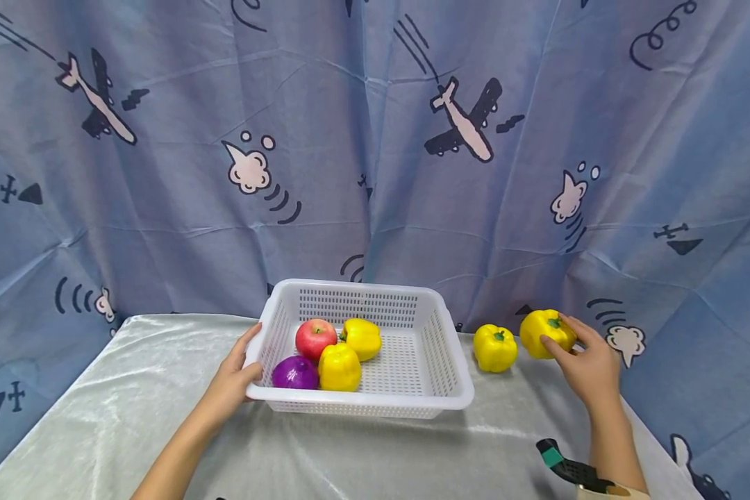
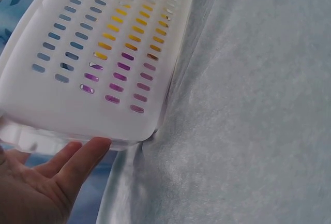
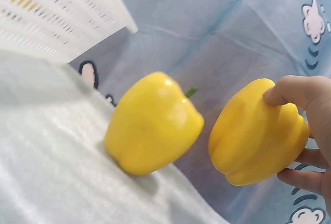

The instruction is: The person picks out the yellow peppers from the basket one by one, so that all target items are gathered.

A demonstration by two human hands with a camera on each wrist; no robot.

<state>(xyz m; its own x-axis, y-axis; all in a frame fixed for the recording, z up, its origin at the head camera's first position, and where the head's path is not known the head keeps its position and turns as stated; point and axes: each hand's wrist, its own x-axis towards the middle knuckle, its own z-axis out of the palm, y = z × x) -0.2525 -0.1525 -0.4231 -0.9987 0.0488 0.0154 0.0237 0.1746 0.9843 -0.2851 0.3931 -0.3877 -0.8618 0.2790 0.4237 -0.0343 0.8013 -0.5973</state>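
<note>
A white perforated plastic basket (image 1: 375,410) stands in the middle of the table. My left hand (image 1: 228,383) holds its left end, thumb at the near corner and fingers along the side; the left wrist view shows fingertips (image 2: 95,149) at the basket's edge. Inside lie a red apple (image 1: 315,339), two yellow bell peppers (image 1: 340,368) and a round purple thing (image 1: 295,373). To the right, my right hand (image 1: 590,361) grips another yellow bell pepper (image 3: 253,136) between thumb and fingers. Left of it sits a further yellow bell pepper (image 3: 152,125) on the cloth.
A pale velvety cloth (image 1: 131,417) covers the table. Close behind the table hangs a blue curtain (image 1: 350,173) printed with airplanes. The basket's right half shows its bare slotted floor (image 1: 403,361). A black and green strap (image 1: 565,465) is on the right wrist.
</note>
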